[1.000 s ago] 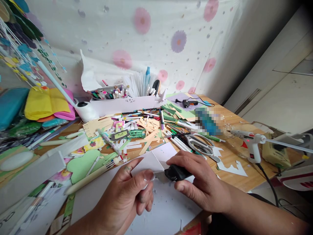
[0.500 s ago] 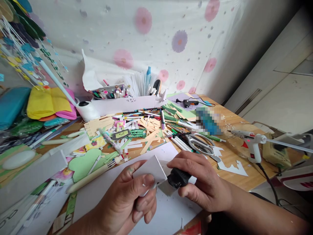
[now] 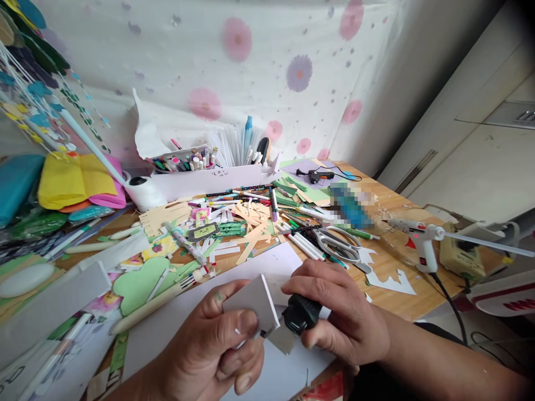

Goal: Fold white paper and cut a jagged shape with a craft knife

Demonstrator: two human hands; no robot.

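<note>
My left hand point(image 3: 225, 334) pinches a small white board piece point(image 3: 251, 303) between thumb and fingers. Its thick edge faces right, and part of the piece is covered by my fingers. My right hand point(image 3: 340, 312) is closed around a black plastic tool point(image 3: 301, 313), whose kind I cannot make out. The tool's near end lies close beside the board's right edge; whether they touch is unclear. A flat grey part point(image 3: 282, 338) shows below and left of the tool. Beneath both hands lies a large white sheet point(image 3: 167, 340).
Scissors point(image 3: 338, 243), markers point(image 3: 304, 245) and paper scraps point(image 3: 251, 214) cover the table beyond my hands. A white glue gun point(image 3: 424, 245) stands at right, its cord hanging down. A white box point(image 3: 209, 181) of pens is at the back. Green paper point(image 3: 144, 281) lies left.
The black tool has turned slightly, and its near end sits a little lower and nearer the board. The whole view has shifted slightly. Both grips stay the same.
</note>
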